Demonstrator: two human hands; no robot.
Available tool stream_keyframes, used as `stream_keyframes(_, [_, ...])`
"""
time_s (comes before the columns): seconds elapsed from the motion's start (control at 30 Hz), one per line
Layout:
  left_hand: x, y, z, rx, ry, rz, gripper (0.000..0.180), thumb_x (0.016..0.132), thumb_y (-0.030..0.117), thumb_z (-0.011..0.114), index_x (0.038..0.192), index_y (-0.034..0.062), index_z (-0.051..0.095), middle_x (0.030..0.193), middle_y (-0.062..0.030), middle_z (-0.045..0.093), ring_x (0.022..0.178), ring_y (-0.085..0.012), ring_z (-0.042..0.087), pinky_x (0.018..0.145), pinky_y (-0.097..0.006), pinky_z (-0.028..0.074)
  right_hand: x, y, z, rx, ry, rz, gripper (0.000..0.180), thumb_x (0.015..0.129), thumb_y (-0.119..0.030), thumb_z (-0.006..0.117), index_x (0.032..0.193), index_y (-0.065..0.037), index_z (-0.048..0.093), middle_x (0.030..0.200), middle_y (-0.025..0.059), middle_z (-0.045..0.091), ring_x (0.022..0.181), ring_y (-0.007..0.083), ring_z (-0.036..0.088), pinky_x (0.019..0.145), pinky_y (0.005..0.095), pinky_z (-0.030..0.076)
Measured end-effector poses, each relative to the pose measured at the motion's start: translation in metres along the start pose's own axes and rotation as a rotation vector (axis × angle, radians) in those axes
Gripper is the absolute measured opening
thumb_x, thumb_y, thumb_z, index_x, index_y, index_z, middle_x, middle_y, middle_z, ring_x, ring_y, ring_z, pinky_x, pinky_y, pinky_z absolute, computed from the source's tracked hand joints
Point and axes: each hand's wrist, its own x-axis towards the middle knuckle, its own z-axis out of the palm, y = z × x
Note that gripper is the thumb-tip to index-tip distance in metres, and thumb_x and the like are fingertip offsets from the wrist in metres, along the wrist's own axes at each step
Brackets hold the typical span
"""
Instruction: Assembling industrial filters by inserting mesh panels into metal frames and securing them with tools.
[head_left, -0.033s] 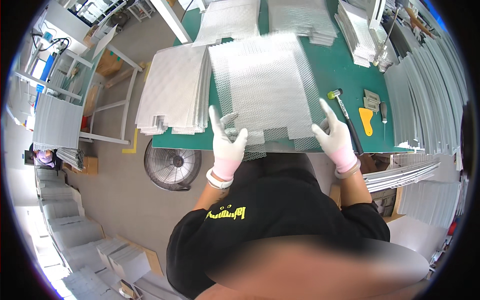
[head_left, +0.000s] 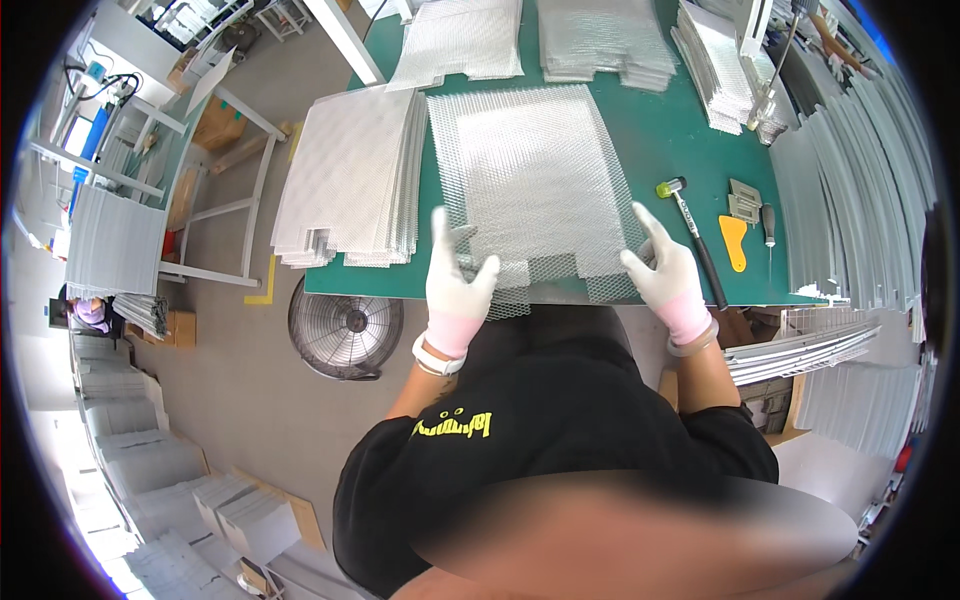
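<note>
A silvery wire-mesh sheet (head_left: 540,170), with notches along its near edge, spans the space between my hands over the green table. White gloves with pink cuffs cover both hands. At the sheet's near left corner, my left hand (head_left: 460,285) pinches the side, thumb above and lower fingers partly hidden by the mesh, the index stretched forward. My right hand (head_left: 665,275) grips the near right side in a similar way, index pointing ahead. The sheet's near edge reaches past the table edge; whether it rests on the table or other sheets I cannot tell.
Left of the sheet stands a mesh stack (head_left: 350,175); more piles (head_left: 605,40) lie at the back. A mallet (head_left: 690,230), yellow scraper (head_left: 733,240) and screwdriver (head_left: 768,225) lie right. Grey panels (head_left: 850,190) line the right side. A floor fan (head_left: 350,325) stands left below.
The sheet's far edge has come down and nearer to me, and its blur is gone. Both hands have shifted only slightly.
</note>
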Motion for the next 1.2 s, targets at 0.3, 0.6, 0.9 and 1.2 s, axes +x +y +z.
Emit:
stream_keyframes(0.3, [0.046, -0.011, 0.007, 0.773, -0.230, 0.125, 0.082, 0.077, 0.045, 0.080, 0.141, 0.0005, 0.052, 0.111, -0.0185, 0.058, 0.103, -0.0346, 0.060, 0.088, -0.043, 0.051, 0.027, 0.022, 0.028, -0.052, -0.014, 0.038, 0.050, 0.086, -0.020, 0.069, 0.133, -0.004, 0.060, 0.089, 0.0217, 0.068, 0.071, 0.0336, 0.066, 0.070, 0.0372, 0.053])
stream_keyframes(0.6, [0.044, -0.032, 0.025, 0.912, -0.277, 0.020, 0.083, 0.079, 0.050, 0.077, 0.142, 0.0020, 0.052, 0.114, -0.0188, 0.058, 0.109, -0.0345, 0.059, 0.092, -0.044, 0.051, 0.034, 0.067, 0.062, -0.185, 0.096, -0.143, 0.046, 0.090, -0.026, 0.067, 0.132, -0.009, 0.061, 0.105, 0.0181, 0.071, 0.093, 0.0355, 0.068, 0.082, 0.0404, 0.055])
stream_keyframes(0.9, [0.037, -0.045, 0.027, 0.912, -0.240, 0.061, 0.080, 0.079, 0.051, 0.075, 0.142, 0.0057, 0.053, 0.125, -0.0216, 0.057, 0.114, -0.0355, 0.057, 0.096, -0.046, 0.048, 0.028, 0.076, 0.068, -0.261, 0.079, -0.161, 0.042, 0.094, -0.028, 0.063, 0.131, -0.010, 0.061, 0.097, 0.0151, 0.068, 0.090, 0.0335, 0.067, 0.079, 0.0417, 0.053])
stream_keyframes(1.2, [0.039, -0.042, 0.030, 0.927, -0.253, 0.055, 0.079, 0.081, 0.051, 0.075, 0.143, 0.0071, 0.053, 0.126, -0.0214, 0.056, 0.114, -0.0351, 0.056, 0.097, -0.046, 0.047, 0.030, 0.072, 0.064, -0.261, 0.080, -0.147, 0.042, 0.094, -0.030, 0.061, 0.131, -0.009, 0.061, 0.094, 0.0146, 0.067, 0.086, 0.0338, 0.067, 0.077, 0.0422, 0.054])
